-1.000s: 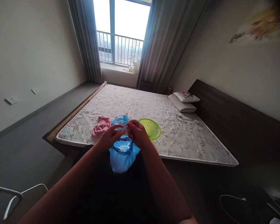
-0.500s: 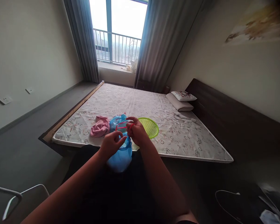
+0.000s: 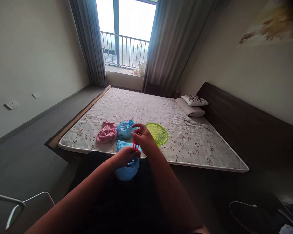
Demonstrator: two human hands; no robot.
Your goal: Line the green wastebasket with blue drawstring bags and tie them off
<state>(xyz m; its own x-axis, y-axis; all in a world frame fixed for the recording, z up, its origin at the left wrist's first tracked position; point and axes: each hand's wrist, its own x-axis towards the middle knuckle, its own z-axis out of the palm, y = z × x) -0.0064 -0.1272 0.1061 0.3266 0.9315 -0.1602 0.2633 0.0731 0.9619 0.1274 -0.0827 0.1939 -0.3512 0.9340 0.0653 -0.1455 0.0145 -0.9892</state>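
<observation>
We find the left hand [image 3: 124, 156] and right hand [image 3: 144, 138] with fingers pinching a red drawstring [image 3: 135, 144]; the blue plastic bag [image 3: 127, 172] appears light, soft, slippery; best held by the cord.

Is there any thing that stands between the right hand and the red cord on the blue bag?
Nothing visible stands between them: the right hand already touches the red cord, which runs down to the left hand at the blue plastic bag.
</observation>
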